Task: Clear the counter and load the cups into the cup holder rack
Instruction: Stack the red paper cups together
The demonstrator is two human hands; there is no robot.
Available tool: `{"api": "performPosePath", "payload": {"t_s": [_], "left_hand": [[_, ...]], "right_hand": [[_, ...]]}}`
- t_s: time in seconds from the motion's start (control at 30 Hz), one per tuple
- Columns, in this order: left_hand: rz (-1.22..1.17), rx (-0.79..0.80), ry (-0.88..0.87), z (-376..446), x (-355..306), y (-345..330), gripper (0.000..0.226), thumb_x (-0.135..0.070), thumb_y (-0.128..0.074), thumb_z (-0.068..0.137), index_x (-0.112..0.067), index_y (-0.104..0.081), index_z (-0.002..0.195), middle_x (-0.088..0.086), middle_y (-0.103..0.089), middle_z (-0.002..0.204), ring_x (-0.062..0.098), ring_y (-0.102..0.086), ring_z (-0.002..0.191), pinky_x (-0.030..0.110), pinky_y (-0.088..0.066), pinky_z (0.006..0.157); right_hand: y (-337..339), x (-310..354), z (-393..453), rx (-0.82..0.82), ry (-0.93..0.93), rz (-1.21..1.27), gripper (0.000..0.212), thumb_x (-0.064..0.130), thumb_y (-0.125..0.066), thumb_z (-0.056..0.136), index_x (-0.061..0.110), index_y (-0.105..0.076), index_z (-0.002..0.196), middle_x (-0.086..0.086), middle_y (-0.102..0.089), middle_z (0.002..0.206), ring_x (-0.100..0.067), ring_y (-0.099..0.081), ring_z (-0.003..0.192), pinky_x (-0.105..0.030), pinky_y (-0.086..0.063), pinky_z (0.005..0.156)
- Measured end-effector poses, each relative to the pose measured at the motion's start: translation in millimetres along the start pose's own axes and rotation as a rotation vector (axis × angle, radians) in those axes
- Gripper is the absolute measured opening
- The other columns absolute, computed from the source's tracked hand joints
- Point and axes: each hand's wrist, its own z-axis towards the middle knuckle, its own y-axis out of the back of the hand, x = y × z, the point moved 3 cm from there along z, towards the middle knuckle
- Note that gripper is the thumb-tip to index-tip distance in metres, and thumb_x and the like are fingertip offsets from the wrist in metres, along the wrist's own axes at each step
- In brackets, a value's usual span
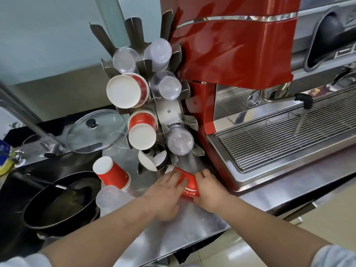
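Note:
A red paper cup stack lies on its side on the steel counter, just below the metal cup holder rack. My left hand and my right hand grip it from either side. The rack holds red paper cups, a second red stack, clear plastic cups and clear lids. Another red cup stack stands upside down on the counter to the left, beside a frosted plastic cup stack.
A red espresso machine with a wire drip tray stands right of the rack. A black pan sits at the left, with a glass lid and a faucet behind it. The counter's front edge runs below my arms.

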Motion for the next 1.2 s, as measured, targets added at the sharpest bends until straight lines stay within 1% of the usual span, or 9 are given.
{"api": "performPosePath", "payload": {"t_s": [0.13, 0.23, 0.3, 0.43, 0.67, 0.83, 0.93, 1.1, 1.2], "left_hand": [[0.006, -0.012, -0.039, -8.1, -8.4, -2.8, 0.081, -0.031, -0.052, 0.083, -0.011, -0.013, 0.151, 0.018, -0.01, 0.157, 0.035, -0.008, 0.146, 0.041, -0.005, 0.121], [0.004, -0.098, -0.085, -8.1, -10.5, -5.8, 0.082, -0.032, -0.064, 0.066, -0.013, -0.036, 0.141, 0.02, -0.045, 0.141, 0.038, -0.044, 0.131, 0.043, -0.031, 0.111], [-0.032, -0.152, -0.098, -5.4, -8.3, -8.5, 0.084, -0.033, -0.069, 0.059, -0.018, -0.04, 0.136, 0.015, -0.053, 0.131, 0.035, -0.054, 0.121, 0.044, -0.04, 0.105], [-0.105, -0.217, -0.057, -1.7, -4.1, -6.7, 0.086, -0.036, -0.073, 0.059, -0.026, -0.035, 0.136, 0.008, -0.053, 0.127, 0.03, -0.054, 0.117, 0.042, -0.043, 0.101], [-0.31, -0.274, 0.063, 1.2, 0.4, -5.0, 0.073, -0.046, -0.058, 0.071, -0.028, -0.031, 0.136, 0.004, -0.046, 0.13, 0.026, -0.049, 0.117, 0.04, -0.043, 0.102], [-0.563, -0.259, 0.149, -3.0, -3.3, -3.4, 0.083, -0.056, -0.06, 0.068, -0.025, -0.034, 0.14, -0.002, -0.042, 0.131, 0.018, -0.046, 0.121, 0.028, -0.04, 0.101], [-0.666, -0.252, 0.198, -6.0, -8.5, -7.5, 0.082, -0.047, -0.071, 0.071, -0.026, -0.031, 0.141, -0.005, -0.043, 0.128, 0.01, -0.046, 0.119, 0.019, -0.037, 0.091], [-0.822, -0.197, 0.261, -7.0, -12.3, -26.1, 0.084, -0.041, -0.074, 0.067, -0.03, -0.031, 0.138, -0.006, -0.044, 0.129, 0.008, -0.042, 0.121, 0.024, -0.04, 0.099], [-0.873, -0.207, 0.289, -7.8, -14.4, -33.1, 0.084, -0.049, -0.067, 0.061, -0.03, -0.034, 0.135, -0.006, -0.047, 0.128, 0.008, -0.044, 0.12, 0.026, -0.041, 0.099]], "right_hand": [[-4.4, -6.9, -18.2, 0.011, -0.042, 0.089, 0.061, 0.032, -0.069, 0.073, 0.017, -0.045, 0.128, -0.007, -0.042, 0.122, -0.028, -0.051, 0.114, -0.035, -0.044, 0.101], [-4.7, -9.0, -29.6, 0.043, -0.067, 0.169, 0.065, 0.038, -0.067, 0.069, 0.021, -0.046, 0.128, -0.004, -0.043, 0.121, -0.026, -0.053, 0.113, -0.034, -0.045, 0.099], [-3.6, -8.3, -36.5, 0.031, -0.061, 0.246, 0.069, 0.041, -0.067, 0.066, 0.025, -0.047, 0.129, -0.001, -0.045, 0.118, -0.022, -0.055, 0.112, -0.031, -0.046, 0.097], [6.9, -2.7, -49.6, -0.081, -0.03, 0.375, 0.071, 0.036, -0.072, 0.071, 0.025, -0.045, 0.137, 0.0, -0.046, 0.124, -0.016, -0.055, 0.112, -0.023, -0.042, 0.098], [33.2, 7.5, -56.9, -0.173, 0.043, 0.395, 0.066, 0.036, -0.069, 0.077, 0.022, -0.047, 0.137, 0.001, -0.045, 0.13, -0.014, -0.052, 0.117, -0.017, -0.036, 0.1], [47.2, 12.4, -55.7, -0.195, 0.113, 0.365, 0.071, 0.035, -0.068, 0.077, 0.024, -0.041, 0.142, 0.003, -0.04, 0.138, -0.013, -0.046, 0.125, -0.018, -0.033, 0.105], [50.0, 15.7, -53.5, -0.195, 0.163, 0.325, 0.072, 0.03, -0.07, 0.079, 0.023, -0.039, 0.144, 0.004, -0.039, 0.139, -0.01, -0.043, 0.128, -0.011, -0.025, 0.103], [43.7, 23.0, -53.1, -0.15, 0.239, 0.238, 0.071, 0.027, -0.07, 0.077, 0.024, -0.043, 0.142, 0.003, -0.04, 0.141, -0.015, -0.042, 0.13, -0.016, -0.026, 0.109], [40.8, 26.3, -52.4, -0.136, 0.25, 0.21, 0.069, 0.025, -0.07, 0.077, 0.023, -0.045, 0.141, 0.001, -0.041, 0.142, -0.019, -0.041, 0.129, -0.019, -0.027, 0.11]]}}
